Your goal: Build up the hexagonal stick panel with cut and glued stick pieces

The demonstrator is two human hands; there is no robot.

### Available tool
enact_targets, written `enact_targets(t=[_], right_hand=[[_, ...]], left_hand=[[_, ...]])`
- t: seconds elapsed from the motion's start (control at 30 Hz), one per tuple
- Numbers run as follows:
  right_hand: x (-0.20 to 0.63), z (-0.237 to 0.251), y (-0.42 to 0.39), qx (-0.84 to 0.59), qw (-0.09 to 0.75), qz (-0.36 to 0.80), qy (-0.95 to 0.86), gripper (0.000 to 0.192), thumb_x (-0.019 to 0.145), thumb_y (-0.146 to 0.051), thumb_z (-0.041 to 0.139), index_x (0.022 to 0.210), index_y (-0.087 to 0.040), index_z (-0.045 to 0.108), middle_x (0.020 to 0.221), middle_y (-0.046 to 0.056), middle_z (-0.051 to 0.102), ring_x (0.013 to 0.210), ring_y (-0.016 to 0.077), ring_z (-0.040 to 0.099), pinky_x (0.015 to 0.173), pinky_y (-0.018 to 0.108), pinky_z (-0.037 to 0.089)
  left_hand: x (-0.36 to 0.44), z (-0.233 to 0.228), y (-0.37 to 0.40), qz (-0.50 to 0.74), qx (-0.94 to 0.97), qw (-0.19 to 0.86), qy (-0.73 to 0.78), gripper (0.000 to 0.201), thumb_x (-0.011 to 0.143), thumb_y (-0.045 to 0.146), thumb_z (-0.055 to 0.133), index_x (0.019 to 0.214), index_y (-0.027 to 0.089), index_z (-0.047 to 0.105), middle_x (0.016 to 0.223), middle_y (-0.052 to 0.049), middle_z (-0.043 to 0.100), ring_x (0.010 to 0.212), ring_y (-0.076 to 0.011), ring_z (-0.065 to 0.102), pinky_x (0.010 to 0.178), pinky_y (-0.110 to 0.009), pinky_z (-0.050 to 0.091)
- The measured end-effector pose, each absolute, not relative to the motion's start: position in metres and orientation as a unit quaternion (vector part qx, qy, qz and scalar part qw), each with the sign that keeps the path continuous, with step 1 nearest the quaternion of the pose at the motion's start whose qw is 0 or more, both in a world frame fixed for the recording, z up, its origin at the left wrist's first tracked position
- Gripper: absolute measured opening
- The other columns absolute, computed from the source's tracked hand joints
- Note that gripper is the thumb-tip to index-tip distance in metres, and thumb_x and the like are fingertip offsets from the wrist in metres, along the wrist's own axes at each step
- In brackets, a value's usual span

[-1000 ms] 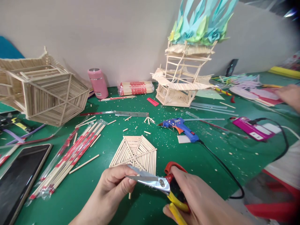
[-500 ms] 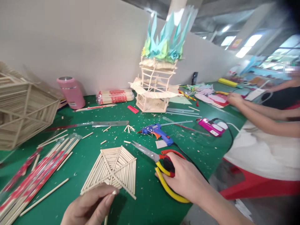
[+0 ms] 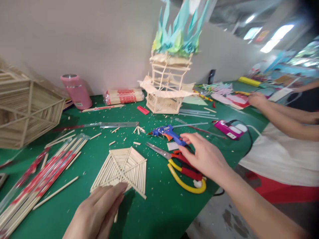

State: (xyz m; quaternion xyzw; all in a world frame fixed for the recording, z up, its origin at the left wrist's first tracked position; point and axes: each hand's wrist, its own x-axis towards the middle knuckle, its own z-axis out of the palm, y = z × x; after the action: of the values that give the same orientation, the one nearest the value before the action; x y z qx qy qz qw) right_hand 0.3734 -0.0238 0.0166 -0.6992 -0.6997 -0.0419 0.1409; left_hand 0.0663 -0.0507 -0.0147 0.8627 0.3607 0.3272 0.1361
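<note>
Right hand (image 3: 203,156) open, empty, reaching over dropped scissors (image 3: 179,166) toward glue gun (image 3: 168,132); left hand (image 3: 99,212) flat, pinning stick panel (image 3: 122,169) near front desk (image 3: 161,212) edge.

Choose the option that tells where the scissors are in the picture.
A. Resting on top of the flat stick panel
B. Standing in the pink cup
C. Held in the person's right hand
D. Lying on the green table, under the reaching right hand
D: the scissors lie flat on the green table, while the right hand stretches open above their handles toward the glue gun.
</note>
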Motion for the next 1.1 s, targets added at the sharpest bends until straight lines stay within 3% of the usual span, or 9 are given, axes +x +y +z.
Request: enact_targets(t=[0.17,0.3,0.47,0.6,0.67,0.87,0.97,1.1], right_hand=[[0.38,-0.007,0.016,-0.727,0.132,0.024,-0.673,0.032,0.07,-0.026,0.055,0.1,-0.017,0.056,0.1,0.011,0.06,0.084,0.0261,0.06,0.075,0.037,0.045],[0.385,-0.014,0.036,-0.755,0.133,0.091,-0.636,0.027,0.064,-0.028,0.058,0.089,-0.019,0.057,0.081,0.007,0.063,0.069,0.0235,0.057,0.06,0.032,0.04],[0.39,0.0,0.038,-0.755,0.193,0.2,-0.594,0.01,0.067,-0.029,0.054,0.068,-0.019,0.055,0.061,0.003,0.055,0.058,0.0171,0.051,0.054,0.028,0.036],[0.383,0.018,0.024,-0.708,0.276,0.329,-0.56,0.021,0.077,-0.037,0.043,0.076,-0.018,0.052,0.067,0.002,0.057,0.055,0.0116,0.052,0.052,0.024,0.041],[0.376,0.025,0.013,-0.694,0.299,0.365,-0.544,0.029,0.081,-0.045,0.041,0.076,-0.018,0.052,0.061,0.0,0.054,0.05,0.0095,0.048,0.045,0.021,0.038],[0.349,0.028,-0.022,-0.588,0.369,0.496,-0.522,0.024,0.073,-0.042,0.064,0.083,-0.023,0.053,0.063,-0.002,0.057,0.049,0.0099,0.049,0.039,0.018,0.039],[0.34,0.027,-0.037,-0.58,0.315,0.489,-0.57,0.02,0.078,-0.041,0.059,0.073,-0.021,0.058,0.063,0.001,0.057,0.048,0.0116,0.05,0.038,0.021,0.041],[0.332,0.025,-0.052,-0.602,0.243,0.354,-0.673,0.029,0.08,-0.039,0.055,0.056,-0.023,0.06,0.057,0.002,0.056,0.049,0.0141,0.052,0.043,0.023,0.048]], left_hand=[[0.056,-0.007,-0.062,0.221,0.918,0.135,0.301,0.02,0.092,0.017,0.034,0.098,0.017,0.053,0.074,-0.004,0.064,0.064,-0.0139,0.059,0.062,-0.025,0.048],[0.059,-0.015,-0.074,0.223,0.927,0.063,0.295,0.02,0.091,0.015,0.038,0.091,0.018,0.058,0.081,-0.004,0.064,0.071,-0.0155,0.057,0.07,-0.031,0.044],[0.066,-0.024,-0.081,0.213,0.909,0.136,0.331,0.022,0.092,0.017,0.035,0.09,0.017,0.057,0.086,-0.006,0.061,0.075,-0.0172,0.052,0.068,-0.032,0.043],[0.065,-0.029,-0.08,0.229,0.903,0.167,0.324,0.02,0.091,0.015,0.036,0.094,0.015,0.056,0.088,-0.008,0.06,0.076,-0.0188,0.051,0.066,-0.033,0.044],[0.065,-0.032,-0.08,0.249,0.899,0.166,0.321,0.019,0.091,0.014,0.038,0.095,0.014,0.056,0.086,-0.008,0.06,0.075,-0.0185,0.052,0.065,-0.033,0.044],[0.067,-0.029,-0.079,0.269,0.885,0.172,0.34,0.02,0.091,0.014,0.038,0.091,0.015,0.058,0.081,-0.006,0.061,0.072,-0.0159,0.053,0.062,-0.028,0.047],[0.068,-0.029,-0.081,0.263,0.882,0.174,0.351,0.026,0.092,0.015,0.033,0.09,0.016,0.059,0.078,-0.005,0.061,0.07,-0.0149,0.053,0.061,-0.027,0.048],[0.072,-0.038,-0.084,0.323,0.881,0.093,0.333,0.027,0.09,0.012,0.034,0.082,0.017,0.06,0.073,-0.004,0.061,0.068,-0.0166,0.055,0.064,-0.031,0.048]])
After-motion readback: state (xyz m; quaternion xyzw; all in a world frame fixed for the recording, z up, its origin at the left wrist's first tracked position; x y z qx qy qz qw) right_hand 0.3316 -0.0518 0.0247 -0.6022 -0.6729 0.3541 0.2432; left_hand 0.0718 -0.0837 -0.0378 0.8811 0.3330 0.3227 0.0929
